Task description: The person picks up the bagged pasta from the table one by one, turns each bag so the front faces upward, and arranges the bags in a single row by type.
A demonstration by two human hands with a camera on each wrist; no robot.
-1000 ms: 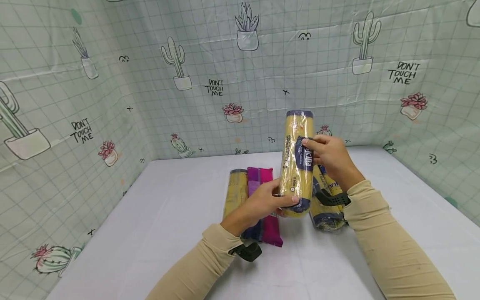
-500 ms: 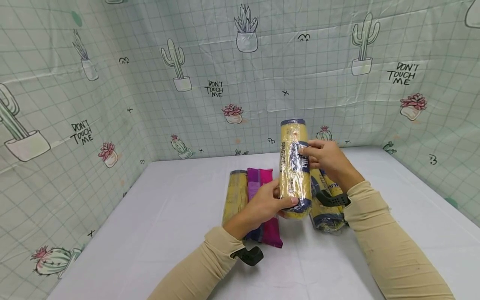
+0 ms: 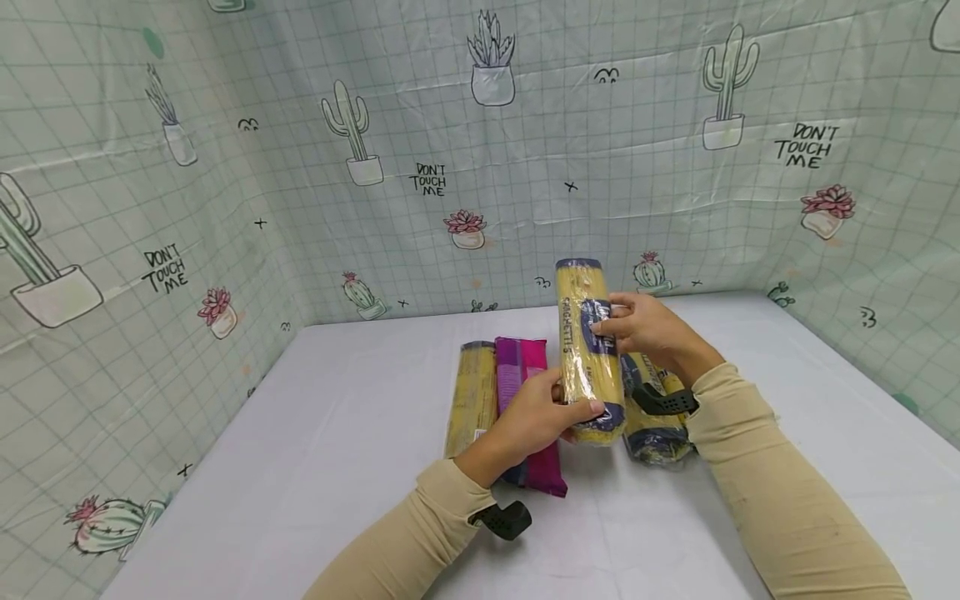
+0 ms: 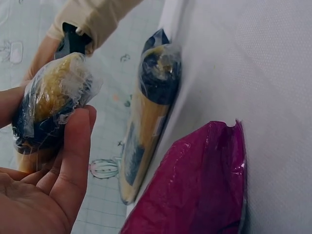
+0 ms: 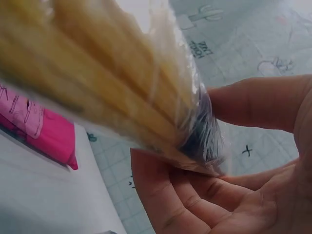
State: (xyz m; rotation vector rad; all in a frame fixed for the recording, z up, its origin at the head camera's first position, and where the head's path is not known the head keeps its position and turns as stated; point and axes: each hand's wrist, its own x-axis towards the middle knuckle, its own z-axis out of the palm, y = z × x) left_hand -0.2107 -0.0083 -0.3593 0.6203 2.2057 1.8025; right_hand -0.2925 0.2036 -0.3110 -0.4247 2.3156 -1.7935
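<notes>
A clear-wrapped spaghetti pack with dark blue bands is held tilted above the table between both hands. My left hand grips its lower end, thumb across the front; the left wrist view shows the fingers curled under that end. My right hand pinches the pack's right side near the blue label, and in the right wrist view the thumb and fingers stand on opposite sides of it. Behind the left hand lie a magenta packet and another spaghetti pack, both partly covered by that hand.
To the right, beneath my right wrist, lies a blue-banded pasta pack, with a further yellow packet mostly hidden beside it. White cloth covers the table. A cactus-print curtain hangs along the back and sides.
Both hands have lowered the spaghetti pack a little, and its top has come down and slightly left. Its printed front has turned somewhat. The packs on the table stay where they were.
</notes>
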